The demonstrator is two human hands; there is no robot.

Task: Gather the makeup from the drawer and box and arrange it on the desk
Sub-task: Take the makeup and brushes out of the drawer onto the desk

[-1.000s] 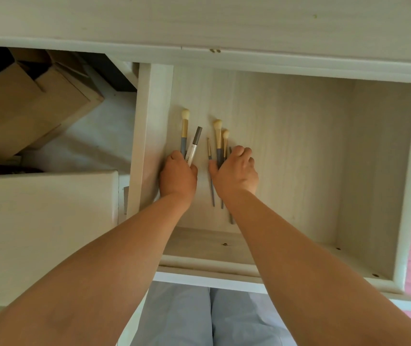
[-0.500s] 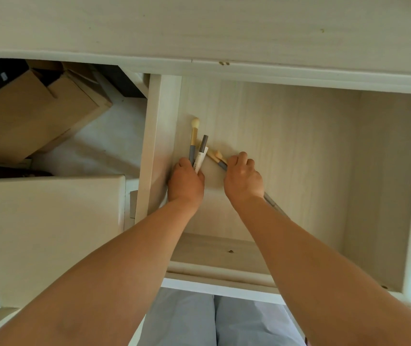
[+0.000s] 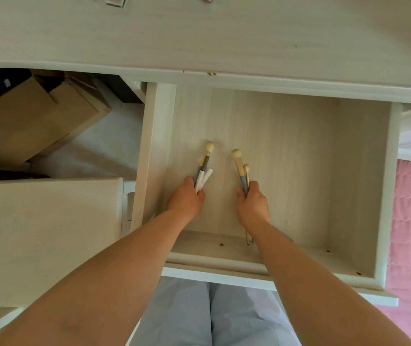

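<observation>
Left hand: closed around a small bundle, a brush and a white pen, held above the drawer floor near its left wall.
Left bundle: long axes run away from the person and lean slightly right; the brush's cream head is at the far end, the white pen tip fans out just to the right of it; lower ends hidden in the fist.
Right hand: closed around two brushes, held over the middle-left of the drawer.
Right brushes: long axes run away from the person, leaning slightly left; cream heads point to the back of the drawer, the larger head farther than the small one just beside it; thin handle ends show below the wrist, over the drawer's front edge.
Gap: the two bundles stand apart, heads roughly level.
Drawer: pulled out, pale wood.
Tabletop: pale wood, above the drawer; two small items at its far edge, cut off by the frame and too little seen to name.
Left of drawer: a brown cardboard box on the floor, and a pale stool nearer the person.
</observation>
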